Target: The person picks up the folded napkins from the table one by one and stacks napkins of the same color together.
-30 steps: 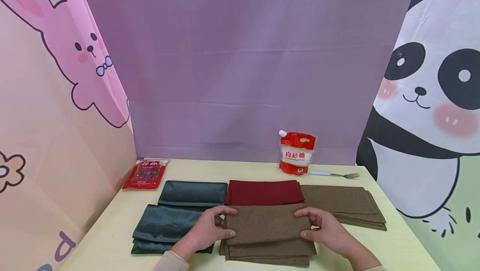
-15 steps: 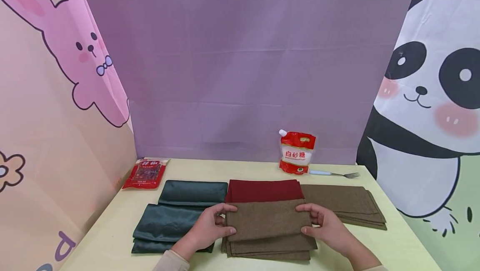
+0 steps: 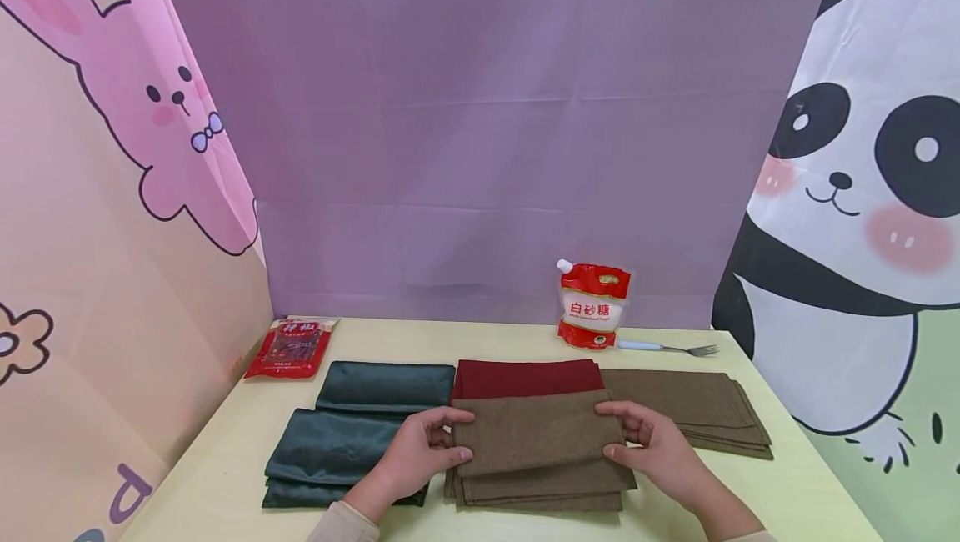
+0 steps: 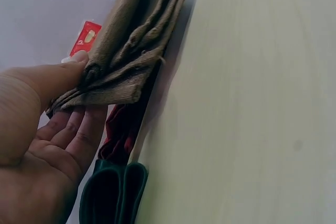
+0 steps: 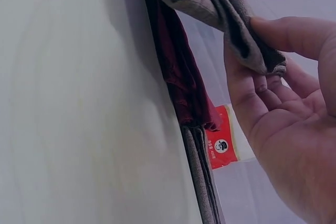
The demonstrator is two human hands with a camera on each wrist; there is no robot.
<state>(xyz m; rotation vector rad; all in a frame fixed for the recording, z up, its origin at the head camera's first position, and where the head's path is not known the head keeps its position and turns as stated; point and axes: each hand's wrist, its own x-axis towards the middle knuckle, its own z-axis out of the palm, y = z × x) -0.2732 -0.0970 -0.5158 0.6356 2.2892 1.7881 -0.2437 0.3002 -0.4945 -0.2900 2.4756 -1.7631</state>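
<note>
A brown folded cloth (image 3: 536,438) is held between both hands at the front middle of the table, its layers sagging a little. My left hand (image 3: 422,452) pinches its left edge, thumb on top and fingers underneath, as the left wrist view shows. On the opposite edge my right hand (image 3: 654,449) grips in the same way. Both wrist views show the cloth raised above the tabletop. Behind it lies a dark red folded cloth (image 3: 528,377), partly covered in the head view. Dark green folded cloths (image 3: 322,446) lie to the left, and another brown cloth stack (image 3: 675,398) to the right.
At the back left of the pale table (image 3: 202,484) lies a red packet of dried chilli (image 3: 292,348). A red and white sugar pouch (image 3: 594,308) stands at the back, beside a fork (image 3: 675,348) with a pale handle. A purple curtain (image 3: 480,150) closes the rear.
The held brown cloth has shifted slightly away from the person, and overlaps more of the red cloth in the head view. Both hands keep their grip; the other things stay put.
</note>
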